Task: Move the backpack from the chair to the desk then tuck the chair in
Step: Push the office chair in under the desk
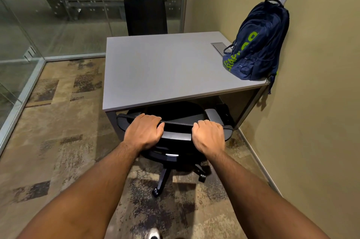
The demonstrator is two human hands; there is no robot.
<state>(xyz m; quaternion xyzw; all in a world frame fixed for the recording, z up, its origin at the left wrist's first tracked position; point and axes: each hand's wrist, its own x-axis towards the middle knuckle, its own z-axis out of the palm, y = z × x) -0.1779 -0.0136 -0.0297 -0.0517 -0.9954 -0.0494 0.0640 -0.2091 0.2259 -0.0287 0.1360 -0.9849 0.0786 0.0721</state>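
Both hands, left hand (143, 131) and right hand (208, 137), grasp the top of the chair (176, 121) backrest, its seat under the desk (165, 67), where the backpack (257, 43) leans against the wall.

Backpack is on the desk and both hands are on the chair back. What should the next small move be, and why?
Probably a last short push forward, then let go. The backpack already stands on the desk against the wall, so only the tuck remains. The left hand and right hand grip the top of the chair, whose seat is mostly under the desk while its backrest sits just outside the edge.
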